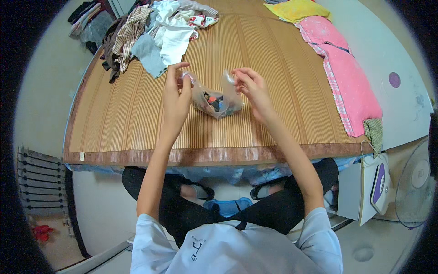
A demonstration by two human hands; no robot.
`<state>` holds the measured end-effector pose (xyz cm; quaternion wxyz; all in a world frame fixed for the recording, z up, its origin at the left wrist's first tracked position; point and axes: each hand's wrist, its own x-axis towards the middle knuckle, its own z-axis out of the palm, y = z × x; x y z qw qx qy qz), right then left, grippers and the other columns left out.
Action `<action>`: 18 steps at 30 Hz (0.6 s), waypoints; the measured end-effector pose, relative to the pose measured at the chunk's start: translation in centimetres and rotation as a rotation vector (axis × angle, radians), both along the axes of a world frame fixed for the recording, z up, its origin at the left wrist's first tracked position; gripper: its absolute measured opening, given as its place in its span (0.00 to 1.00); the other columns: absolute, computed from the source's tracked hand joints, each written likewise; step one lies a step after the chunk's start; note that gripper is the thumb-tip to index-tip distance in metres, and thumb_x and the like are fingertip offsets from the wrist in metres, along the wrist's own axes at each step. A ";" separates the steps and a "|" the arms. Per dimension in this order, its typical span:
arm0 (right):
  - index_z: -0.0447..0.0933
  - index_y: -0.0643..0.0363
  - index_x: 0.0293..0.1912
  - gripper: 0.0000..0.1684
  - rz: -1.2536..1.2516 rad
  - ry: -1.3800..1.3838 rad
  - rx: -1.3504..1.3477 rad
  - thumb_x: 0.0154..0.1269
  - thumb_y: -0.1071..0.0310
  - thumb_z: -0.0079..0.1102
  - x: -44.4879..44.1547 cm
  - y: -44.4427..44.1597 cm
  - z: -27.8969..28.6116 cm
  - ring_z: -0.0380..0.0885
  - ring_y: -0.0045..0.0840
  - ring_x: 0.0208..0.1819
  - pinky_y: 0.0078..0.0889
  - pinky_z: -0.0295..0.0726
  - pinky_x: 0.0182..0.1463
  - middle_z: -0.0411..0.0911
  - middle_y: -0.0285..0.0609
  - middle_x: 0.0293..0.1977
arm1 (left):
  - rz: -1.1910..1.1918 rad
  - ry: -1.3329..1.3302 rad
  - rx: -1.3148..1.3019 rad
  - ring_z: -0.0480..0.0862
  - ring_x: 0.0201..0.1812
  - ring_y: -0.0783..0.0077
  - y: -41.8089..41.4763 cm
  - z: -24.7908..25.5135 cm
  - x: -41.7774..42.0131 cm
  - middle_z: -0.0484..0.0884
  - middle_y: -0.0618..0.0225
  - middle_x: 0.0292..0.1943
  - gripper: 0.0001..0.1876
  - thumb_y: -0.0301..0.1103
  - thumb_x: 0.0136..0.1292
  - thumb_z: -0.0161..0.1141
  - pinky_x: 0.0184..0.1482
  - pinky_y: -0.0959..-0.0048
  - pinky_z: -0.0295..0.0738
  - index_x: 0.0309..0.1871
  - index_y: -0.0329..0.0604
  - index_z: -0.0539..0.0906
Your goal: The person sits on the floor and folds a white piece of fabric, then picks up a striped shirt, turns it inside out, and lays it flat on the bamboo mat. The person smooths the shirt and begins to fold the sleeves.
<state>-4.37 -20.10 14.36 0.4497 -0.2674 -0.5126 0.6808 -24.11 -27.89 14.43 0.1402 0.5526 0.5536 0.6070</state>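
A clear plastic bag [232, 99] of small round pieces in black, red and blue, which look like buttons or caps, rests on the bamboo mat [137, 120] before me. Its mouth is spread and faces up towards me. At the bag's left rim, my left hand [178, 90] pinches the plastic between thumb and fingers. The upper right edge of the bag is at the fingertips of my right hand [251, 87], which seem to pinch it. The lower pieces show only dimly through the plastic.
Crumpled clothes [147, 37] lie at the mat's back left. Along the right side are a pink cushion or quilt [352, 85] and a yellow cloth [301, 10]. An electric fan [415, 185] stands at the lower right, beside a white cabinet [349, 191]. A blue plastic object [229, 206] sits between my feet.
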 end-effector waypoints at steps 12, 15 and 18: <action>0.60 0.50 0.69 0.53 0.167 -0.667 1.304 0.44 0.57 0.74 0.5 -1.2 -3.8 0.61 0.50 0.65 0.51 0.62 0.70 0.64 0.52 0.60 | 0.080 0.149 -0.139 0.74 0.58 0.61 -7.7 -4.4 -1.1 0.70 0.54 0.60 0.30 0.35 0.61 0.65 0.53 0.66 0.74 0.65 0.41 0.69; 0.67 0.52 0.64 0.43 0.253 -0.663 1.381 0.48 0.55 0.72 -1.2 -0.2 -6.6 0.62 0.48 0.65 0.52 0.63 0.69 0.67 0.50 0.57 | 0.073 0.470 -0.213 0.74 0.59 0.56 -7.4 -6.5 -1.3 0.69 0.52 0.61 0.30 0.37 0.61 0.66 0.58 0.60 0.71 0.65 0.41 0.70; 0.73 0.56 0.55 0.27 0.238 -0.615 1.417 0.58 0.55 0.64 -2.8 -0.9 -6.2 0.65 0.44 0.62 0.50 0.65 0.66 0.70 0.48 0.52 | -0.032 0.386 -0.192 0.73 0.57 0.52 -6.6 -7.4 -1.3 0.70 0.51 0.55 0.25 0.40 0.66 0.60 0.61 0.59 0.67 0.62 0.39 0.73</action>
